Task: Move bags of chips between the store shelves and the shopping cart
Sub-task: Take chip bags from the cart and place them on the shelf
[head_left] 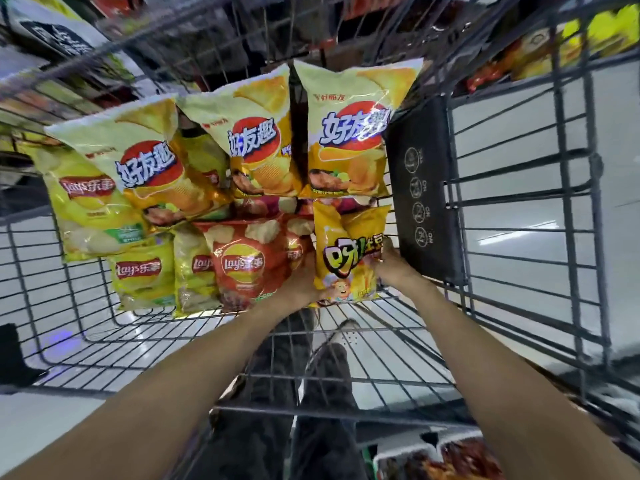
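Head view, looking down into wire shopping cart [349, 382]. Both hands on one orange-yellow chip bag [349, 258], lower centre-right of the chip pile, inside the cart. Left hand [300, 285] grips the bag's lower left edge, fingers tucked behind it. Right hand [393, 261] pinches its right edge, thumb on the front. Red Lay's bag [242, 265] sits just left, touching the left hand. Yellow Lay's bags [145, 271] further left. Three pale-yellow bags [346, 133] across the upper centre. Black panel [424, 188] on the cart wall, right of the held bag. Store shelves [554, 46] blurred along the top edge; contents unreadable.
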Motion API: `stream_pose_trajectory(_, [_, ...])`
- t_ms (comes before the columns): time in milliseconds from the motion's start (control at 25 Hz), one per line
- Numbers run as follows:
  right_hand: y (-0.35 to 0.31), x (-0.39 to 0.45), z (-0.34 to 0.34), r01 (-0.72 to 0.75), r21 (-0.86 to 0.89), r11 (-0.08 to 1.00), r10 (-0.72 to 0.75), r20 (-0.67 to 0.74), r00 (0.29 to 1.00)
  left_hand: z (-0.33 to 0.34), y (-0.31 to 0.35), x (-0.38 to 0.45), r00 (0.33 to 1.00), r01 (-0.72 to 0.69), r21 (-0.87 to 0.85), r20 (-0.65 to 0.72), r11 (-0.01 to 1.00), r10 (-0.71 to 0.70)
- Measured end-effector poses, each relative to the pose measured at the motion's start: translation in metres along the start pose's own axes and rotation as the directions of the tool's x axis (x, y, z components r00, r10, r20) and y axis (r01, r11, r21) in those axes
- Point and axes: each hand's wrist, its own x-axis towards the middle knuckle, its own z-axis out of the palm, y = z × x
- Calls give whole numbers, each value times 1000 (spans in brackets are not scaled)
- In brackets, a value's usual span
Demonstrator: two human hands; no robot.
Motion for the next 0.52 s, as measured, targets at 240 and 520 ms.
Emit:
stream_pose_trajectory(240, [-8,-23,-3,77,123,989,-79,8,997,-15,11,-31,998,-57,-69,18,996,58])
stream_pose_trajectory(520, [-31,-93,-11,325,141,935,-312,-108,944,-51,43,-104,986,-96,-68,-140,993,86])
